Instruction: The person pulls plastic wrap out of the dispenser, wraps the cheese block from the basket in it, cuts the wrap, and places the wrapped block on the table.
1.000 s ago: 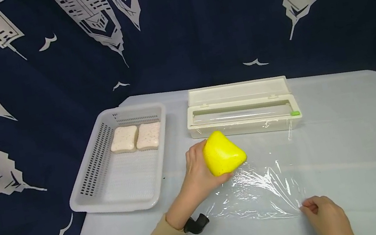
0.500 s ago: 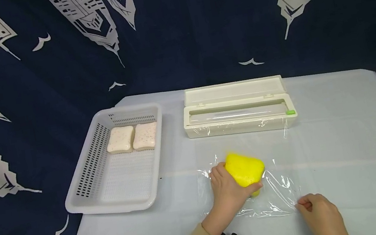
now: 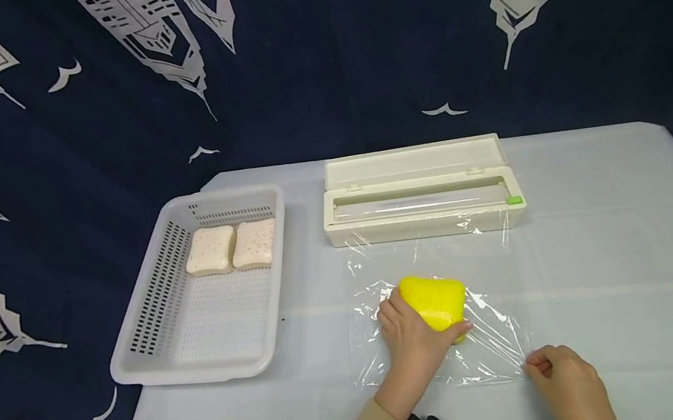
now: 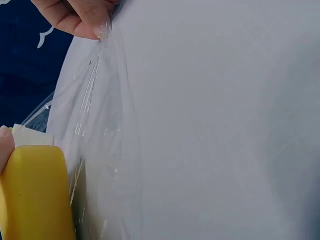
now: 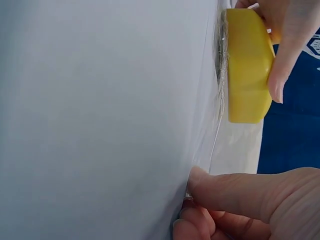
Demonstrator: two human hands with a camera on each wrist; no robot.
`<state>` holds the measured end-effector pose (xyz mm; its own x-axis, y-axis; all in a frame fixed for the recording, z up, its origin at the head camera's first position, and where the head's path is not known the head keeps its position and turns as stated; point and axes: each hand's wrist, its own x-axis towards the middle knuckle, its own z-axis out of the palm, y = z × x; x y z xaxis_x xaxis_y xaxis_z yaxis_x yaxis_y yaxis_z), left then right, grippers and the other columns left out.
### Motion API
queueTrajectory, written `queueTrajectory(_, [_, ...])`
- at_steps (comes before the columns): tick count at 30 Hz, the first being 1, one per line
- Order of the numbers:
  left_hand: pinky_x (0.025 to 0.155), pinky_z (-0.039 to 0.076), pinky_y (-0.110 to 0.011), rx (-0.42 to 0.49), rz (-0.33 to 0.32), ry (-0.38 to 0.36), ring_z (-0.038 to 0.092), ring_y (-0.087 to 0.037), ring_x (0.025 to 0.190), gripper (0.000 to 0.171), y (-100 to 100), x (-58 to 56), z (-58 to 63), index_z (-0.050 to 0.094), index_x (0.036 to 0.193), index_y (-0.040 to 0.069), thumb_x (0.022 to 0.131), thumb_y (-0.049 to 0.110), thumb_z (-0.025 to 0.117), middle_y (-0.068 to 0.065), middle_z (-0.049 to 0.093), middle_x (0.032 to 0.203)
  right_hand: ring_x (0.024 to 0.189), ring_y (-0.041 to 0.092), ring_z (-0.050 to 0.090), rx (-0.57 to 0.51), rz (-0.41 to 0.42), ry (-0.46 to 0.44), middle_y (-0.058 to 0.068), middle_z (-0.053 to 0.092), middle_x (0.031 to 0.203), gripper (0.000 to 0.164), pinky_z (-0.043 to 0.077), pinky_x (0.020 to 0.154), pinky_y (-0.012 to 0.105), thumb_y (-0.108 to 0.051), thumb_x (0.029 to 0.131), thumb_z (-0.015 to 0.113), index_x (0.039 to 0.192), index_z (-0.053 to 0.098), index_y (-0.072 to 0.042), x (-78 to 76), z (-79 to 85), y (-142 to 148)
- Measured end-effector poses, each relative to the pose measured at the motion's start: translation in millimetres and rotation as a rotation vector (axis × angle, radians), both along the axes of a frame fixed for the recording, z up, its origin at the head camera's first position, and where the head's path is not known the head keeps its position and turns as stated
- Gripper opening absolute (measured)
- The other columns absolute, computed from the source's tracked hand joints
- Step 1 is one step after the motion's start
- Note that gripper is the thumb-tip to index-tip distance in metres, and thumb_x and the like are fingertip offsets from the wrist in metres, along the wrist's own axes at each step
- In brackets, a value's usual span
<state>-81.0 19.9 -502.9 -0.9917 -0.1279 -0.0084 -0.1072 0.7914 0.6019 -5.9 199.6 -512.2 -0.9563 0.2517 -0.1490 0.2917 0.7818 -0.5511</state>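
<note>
My left hand grips a smooth yellow sponge-like block with rounded corners, thumb along its near side and fingers at its left. The block is over the middle of a clear sheet of plastic wrap. In the right wrist view the yellow block stands against the film. My right hand pinches the near right corner of the wrap between thumb and fingers, which the left wrist view also shows. The wrap runs back to a cream dispenser box with its lid up and a roll inside.
A white perforated basket stands at the left, holding a cream block and a pinkish speckled block. White cloth covers the table. A dark blue patterned curtain hangs behind it.
My left hand has lowered the yellow block toward the near right, from in front of the box down onto the wrap. My right hand keeps its pinch on the corner. The view has shifted slightly.
</note>
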Motion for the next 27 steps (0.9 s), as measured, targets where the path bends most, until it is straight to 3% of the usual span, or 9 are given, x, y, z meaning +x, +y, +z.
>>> queueTrajectory(8, [0.094,0.038,-0.039,-0.023,-0.04,-0.018,0.038,-0.028,0.107,0.114,-5,0.5,-0.2,0.032,0.135,0.0,0.055,0.054,0.092,-0.013,0.039,0.114,0.069,0.017,0.057,-0.023,0.011,-0.011,0.007,0.062,0.079,0.015,0.043,0.06,0.028,-0.01,0.082,0.076,0.087,0.071,0.003,0.2,0.4,-1])
queueTrajectory(14, [0.089,0.038,-0.037,0.014,-0.101,-0.077,0.037,-0.027,0.103,0.103,-13,1.4,4.2,0.033,0.133,-0.002,0.062,0.043,0.092,-0.013,0.039,0.11,0.069,0.017,0.057,-0.023,0.011,-0.018,0.006,0.062,0.078,0.014,0.043,0.06,0.027,-0.011,0.083,0.075,0.087,0.071,0.002,0.2,1.0,1])
queueTrajectory(19, [0.093,0.04,-0.038,0.035,-0.168,-0.099,0.039,-0.028,0.108,0.103,-26,4.4,4.5,0.032,0.138,-0.005,0.067,0.044,0.089,-0.016,0.043,0.116,0.069,0.017,0.057,-0.029,-0.002,-0.016,0.006,0.062,0.078,0.013,0.044,0.061,0.028,-0.011,0.082,0.075,0.087,0.072,0.001,1.6,0.4,0])
queueTrajectory(23, [0.09,0.048,-0.036,-0.004,-0.248,-0.106,0.046,-0.025,0.105,0.077,-56,9.9,15.0,0.046,0.13,-0.003,0.077,0.038,0.083,-0.014,0.05,0.115,0.07,0.015,0.057,-0.03,0.007,-0.007,0.005,0.063,0.079,0.014,0.045,0.062,0.027,-0.012,0.082,0.075,0.089,0.073,0.0,4.4,1.5,1])
queueTrajectory(27, [0.077,0.047,-0.027,-0.111,-0.401,-0.104,0.048,-0.016,0.087,0.041,-94,19.0,22.2,0.061,0.106,0.006,0.08,0.029,0.082,-0.004,0.057,0.096,0.072,0.014,0.058,-0.024,0.047,0.0,0.003,0.064,0.081,0.017,0.047,0.066,0.027,-0.014,0.082,0.075,0.094,0.074,-0.001,7.7,3.7,6])
